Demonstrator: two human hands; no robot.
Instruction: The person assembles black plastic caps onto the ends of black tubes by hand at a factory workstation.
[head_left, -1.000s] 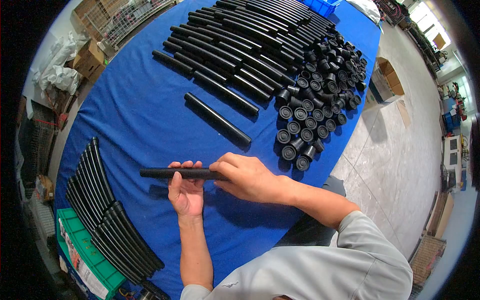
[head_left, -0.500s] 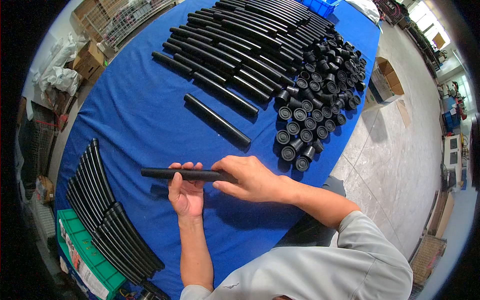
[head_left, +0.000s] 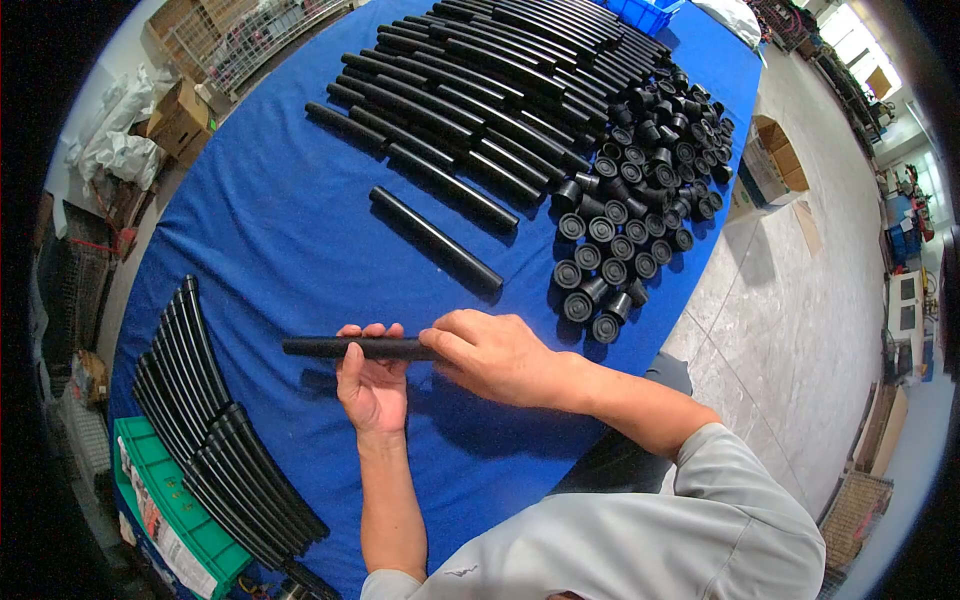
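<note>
Above the blue cloth, a black tube [head_left: 320, 347] lies level across my two hands. My left hand [head_left: 374, 392], palm up, grips it around the middle between thumb and fingers. My right hand [head_left: 505, 362] is wrapped around its right end and hides that end. Just beyond my hands, a single black tube [head_left: 436, 238] rests on the cloth. A dense spread of black tubes [head_left: 470, 110] covers the far part. To their right is a heap of round black rubber caps [head_left: 615, 245] with ringed ends.
Several more black tubes [head_left: 235, 460] are stacked at the left, beside a green crate [head_left: 190, 500]. A blue basket [head_left: 640, 14] stands at the far edge of the blue tablecloth [head_left: 270, 240]. An open cardboard box [head_left: 770, 165] is on the floor at the right.
My right hand has turned around the tube's right end, with its fingers now closed tighter over it. My left hand and the tube have stayed nearly in place.
</note>
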